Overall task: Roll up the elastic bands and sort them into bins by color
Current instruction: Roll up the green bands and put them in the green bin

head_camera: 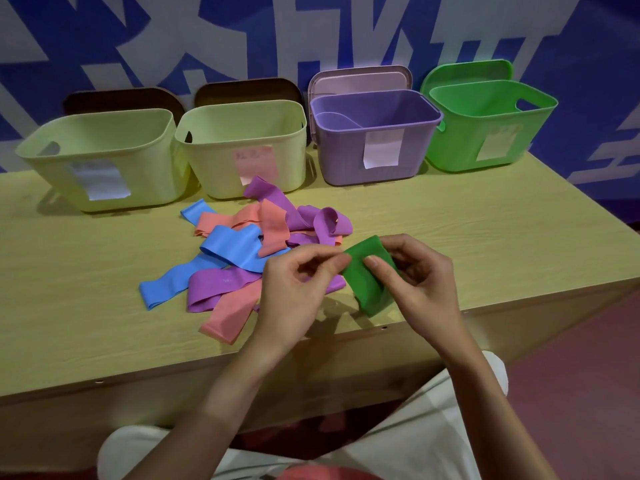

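Observation:
A green elastic band is held just above the table's front edge, partly folded over. My right hand grips it, thumb on top and fingers curled behind. My left hand pinches its left edge with thumb and fingertips. To the left lies a loose pile of flat bands: blue, purple and salmon ones overlapping. Four bins stand in a row at the back: two pale yellow bins, a purple bin and a green bin.
The wooden table drops off at its front edge near my hands. Each bin carries a paper label, and lids lean against the wall behind them. A blue and white wall stands close behind. My knees in light trousers are below the table.

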A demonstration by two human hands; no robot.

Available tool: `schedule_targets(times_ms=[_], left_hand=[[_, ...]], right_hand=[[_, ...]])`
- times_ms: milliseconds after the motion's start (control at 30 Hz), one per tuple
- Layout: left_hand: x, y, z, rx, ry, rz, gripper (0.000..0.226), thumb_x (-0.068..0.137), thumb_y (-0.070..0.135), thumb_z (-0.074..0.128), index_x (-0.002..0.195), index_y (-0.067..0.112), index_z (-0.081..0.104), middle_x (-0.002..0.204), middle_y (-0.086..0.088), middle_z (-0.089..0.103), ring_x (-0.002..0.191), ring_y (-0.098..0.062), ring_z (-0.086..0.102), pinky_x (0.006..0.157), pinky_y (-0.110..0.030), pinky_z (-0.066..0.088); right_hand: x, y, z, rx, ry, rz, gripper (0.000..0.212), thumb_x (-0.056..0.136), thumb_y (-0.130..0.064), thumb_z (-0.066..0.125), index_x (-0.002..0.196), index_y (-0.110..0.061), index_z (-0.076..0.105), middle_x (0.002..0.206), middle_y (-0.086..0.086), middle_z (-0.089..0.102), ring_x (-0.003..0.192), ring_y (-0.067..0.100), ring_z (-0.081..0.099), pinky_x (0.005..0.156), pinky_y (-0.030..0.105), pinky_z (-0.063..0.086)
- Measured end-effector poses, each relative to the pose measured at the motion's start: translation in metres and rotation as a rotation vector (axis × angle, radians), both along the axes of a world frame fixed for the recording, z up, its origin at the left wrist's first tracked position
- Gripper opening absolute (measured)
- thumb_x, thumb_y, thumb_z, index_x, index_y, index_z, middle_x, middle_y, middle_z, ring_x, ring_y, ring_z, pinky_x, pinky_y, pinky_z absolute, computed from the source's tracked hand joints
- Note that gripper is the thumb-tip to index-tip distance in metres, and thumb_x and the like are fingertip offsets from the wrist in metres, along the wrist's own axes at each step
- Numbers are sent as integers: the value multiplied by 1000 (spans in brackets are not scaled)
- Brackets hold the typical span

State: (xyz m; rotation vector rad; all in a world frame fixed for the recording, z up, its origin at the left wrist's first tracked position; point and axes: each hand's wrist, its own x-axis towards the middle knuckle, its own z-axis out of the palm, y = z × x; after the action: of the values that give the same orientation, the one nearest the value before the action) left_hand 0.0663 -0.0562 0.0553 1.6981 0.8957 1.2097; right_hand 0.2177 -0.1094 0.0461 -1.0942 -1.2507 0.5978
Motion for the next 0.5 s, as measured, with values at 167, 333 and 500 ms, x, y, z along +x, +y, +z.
schedule_targets(times_ms=[167,333,500], left_hand=[[2,-1,0,-209,-144,-67,14,79,27,64,82,17,73,55,7,55,55,-7,48,56,-18,42],[1,-4,-2,-324,-205,-167,23,81,29,59,70,12,71,55,1,46,57,-9,41,57,-19,39],[-1,-4,-2,-314,-130,-188,31,83,31,58,69,6,70,56,1,60,56,-10,46,56,-20,40]], right_hand=[[3,0,0,14,-59,13,32,88,-6,65,119,-11,64,66,-10,52,62,6,47,57,20,40],[5,0,4,-1,-85,51,28,87,-5,66,112,-15,67,98,-7,71,82,17,64,71,26,53],[5,1,1,-80,-65,25,17,84,-14,66,97,-24,65,88,-6,72,82,11,67,69,19,51]])
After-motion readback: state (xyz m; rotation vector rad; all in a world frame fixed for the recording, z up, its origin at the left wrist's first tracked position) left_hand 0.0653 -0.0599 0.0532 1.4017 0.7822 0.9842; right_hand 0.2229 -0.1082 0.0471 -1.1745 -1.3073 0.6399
